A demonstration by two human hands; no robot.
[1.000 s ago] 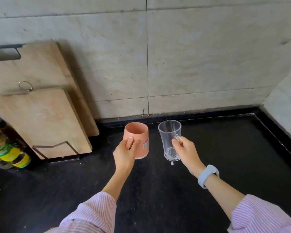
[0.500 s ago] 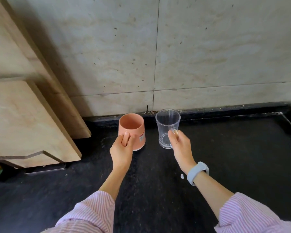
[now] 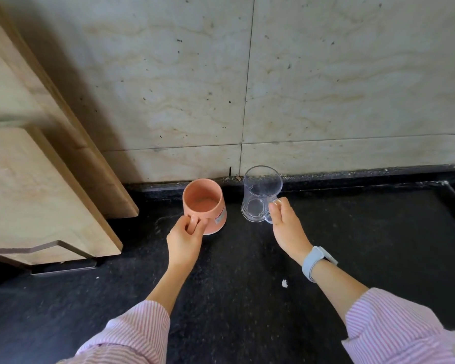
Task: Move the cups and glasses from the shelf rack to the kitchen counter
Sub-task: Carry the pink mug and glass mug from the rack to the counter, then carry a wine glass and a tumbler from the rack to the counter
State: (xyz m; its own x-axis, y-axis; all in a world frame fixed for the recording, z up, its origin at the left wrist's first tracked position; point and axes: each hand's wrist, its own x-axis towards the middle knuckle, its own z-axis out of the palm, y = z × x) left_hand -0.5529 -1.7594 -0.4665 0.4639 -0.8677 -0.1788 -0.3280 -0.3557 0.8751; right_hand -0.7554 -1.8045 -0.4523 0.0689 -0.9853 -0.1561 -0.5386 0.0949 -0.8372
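An orange-pink cup (image 3: 205,203) stands upright on the black kitchen counter (image 3: 352,245), close to the back wall. My left hand (image 3: 184,239) grips its handle from the near side. To its right a clear glass mug (image 3: 260,195) stands upright on the counter too. My right hand (image 3: 286,227) pinches the mug's clear handle. Both rims face up and both vessels look empty. The shelf rack is out of view.
Two wooden cutting boards (image 3: 37,185) lean against the tiled wall (image 3: 326,88) at the left, held in a metal stand (image 3: 63,266). A small white crumb (image 3: 284,283) lies on the counter between my arms. The counter's raised edge runs along the back and right.
Both hands carried the cup and the glass mug down and toward the wall, and both now stand on the counter. The view moved closer and to the right, so the bottles at left left the frame.
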